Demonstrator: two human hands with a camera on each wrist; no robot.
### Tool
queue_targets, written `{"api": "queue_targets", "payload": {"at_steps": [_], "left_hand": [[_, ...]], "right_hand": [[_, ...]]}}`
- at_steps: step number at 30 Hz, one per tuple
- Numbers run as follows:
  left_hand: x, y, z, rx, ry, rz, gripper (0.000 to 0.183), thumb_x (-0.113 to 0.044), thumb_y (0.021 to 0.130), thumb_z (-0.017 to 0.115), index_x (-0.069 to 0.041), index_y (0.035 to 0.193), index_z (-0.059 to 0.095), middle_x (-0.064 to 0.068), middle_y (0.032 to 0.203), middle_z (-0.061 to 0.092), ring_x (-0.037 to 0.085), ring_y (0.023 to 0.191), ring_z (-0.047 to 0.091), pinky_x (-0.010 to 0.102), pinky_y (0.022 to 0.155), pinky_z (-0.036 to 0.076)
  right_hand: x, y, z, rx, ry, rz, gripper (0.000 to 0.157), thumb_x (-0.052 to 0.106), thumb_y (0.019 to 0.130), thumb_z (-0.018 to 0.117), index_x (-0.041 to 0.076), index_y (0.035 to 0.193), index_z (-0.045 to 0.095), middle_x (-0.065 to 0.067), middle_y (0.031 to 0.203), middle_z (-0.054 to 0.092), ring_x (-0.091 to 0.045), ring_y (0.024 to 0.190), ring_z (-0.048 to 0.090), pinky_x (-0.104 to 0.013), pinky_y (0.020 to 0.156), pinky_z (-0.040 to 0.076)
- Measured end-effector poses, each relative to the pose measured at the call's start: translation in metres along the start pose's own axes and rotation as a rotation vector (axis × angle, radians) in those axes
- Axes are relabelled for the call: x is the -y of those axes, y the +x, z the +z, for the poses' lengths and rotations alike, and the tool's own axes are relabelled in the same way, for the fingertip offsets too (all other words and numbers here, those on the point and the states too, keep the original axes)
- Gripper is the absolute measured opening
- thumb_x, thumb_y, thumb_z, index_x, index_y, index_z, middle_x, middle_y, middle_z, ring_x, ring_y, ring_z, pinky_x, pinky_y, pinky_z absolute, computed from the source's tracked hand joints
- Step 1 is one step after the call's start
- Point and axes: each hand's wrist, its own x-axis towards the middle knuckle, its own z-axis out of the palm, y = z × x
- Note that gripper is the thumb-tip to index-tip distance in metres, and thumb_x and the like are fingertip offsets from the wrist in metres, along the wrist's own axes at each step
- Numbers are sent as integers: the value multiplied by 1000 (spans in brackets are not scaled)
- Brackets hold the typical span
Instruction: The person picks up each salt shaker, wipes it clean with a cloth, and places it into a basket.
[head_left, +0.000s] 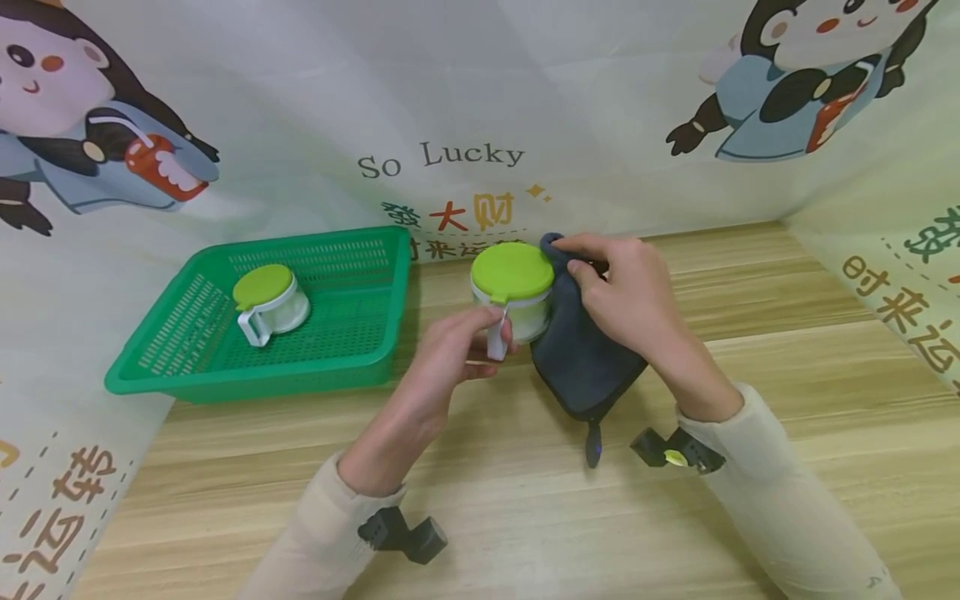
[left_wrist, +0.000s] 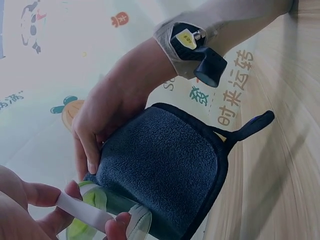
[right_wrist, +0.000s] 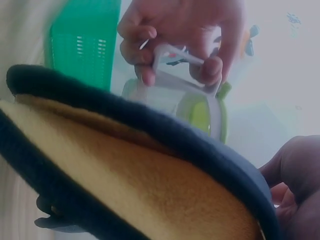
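Observation:
My left hand [head_left: 442, 358] grips the white handle [head_left: 497, 340] of a clear seasoning jar with a lime-green lid [head_left: 512, 271]. The jar is upright, its lid on, and its right side meets a dark grey cloth [head_left: 588, 367]. With thumb and fingers, my right hand [head_left: 633, 292] pinches the cloth's upper edge beside the lid. From there the cloth drapes down toward me, ending in a corner with a hanging loop [head_left: 593, 442]. Seen from the right wrist, its yellow-tan inner side [right_wrist: 150, 180] shows between dark edges. In the left wrist view, the cloth hides part of the jar [left_wrist: 142, 222].
On the left stands a green plastic basket [head_left: 277, 379] with slotted sides. Inside it sits a second jar [head_left: 288, 312], also green-lidded with a white handle. A printed sheet [head_left: 442, 83] rises right behind the wooden tabletop [head_left: 510, 517] and also borders it at both sides.

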Motion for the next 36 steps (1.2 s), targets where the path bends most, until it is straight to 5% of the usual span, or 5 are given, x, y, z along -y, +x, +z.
{"api": "queue_targets", "payload": {"at_steps": [13, 27, 30, 36], "left_hand": [[-2, -8, 4, 51, 12, 27, 29, -30, 102, 52, -12, 81, 62, 5, 89, 71, 19, 89, 66, 31, 80, 54], [2, -3, -1, 35, -148, 26, 26, -26, 103, 52, -13, 83, 61, 6, 95, 70, 18, 92, 68, 28, 81, 53], [2, -1, -3, 13, -165, 10, 27, -28, 104, 52, -12, 84, 61, 5, 93, 70, 19, 93, 67, 29, 82, 53], [0, 0, -6, 8, -150, -7, 30, -31, 105, 51, -12, 85, 62, 4, 94, 70, 19, 93, 66, 30, 84, 52]], "right_hand": [[-4, 4, -10, -34, 9, 46, 30, 6, 102, 56, 13, 123, 75, -13, 119, 76, -28, 98, 69, -36, 76, 43], [7, -3, -7, -43, -48, 6, 31, 9, 102, 57, 14, 128, 73, -14, 121, 75, -21, 54, 47, -27, 50, 34], [10, -5, -4, -30, -57, 5, 30, 10, 102, 59, 15, 129, 72, -13, 123, 74, -21, 56, 51, -27, 49, 33], [14, -7, 2, -47, -15, 2, 32, 10, 97, 68, 14, 129, 72, -12, 123, 75, -26, 87, 73, -30, 58, 46]]}}
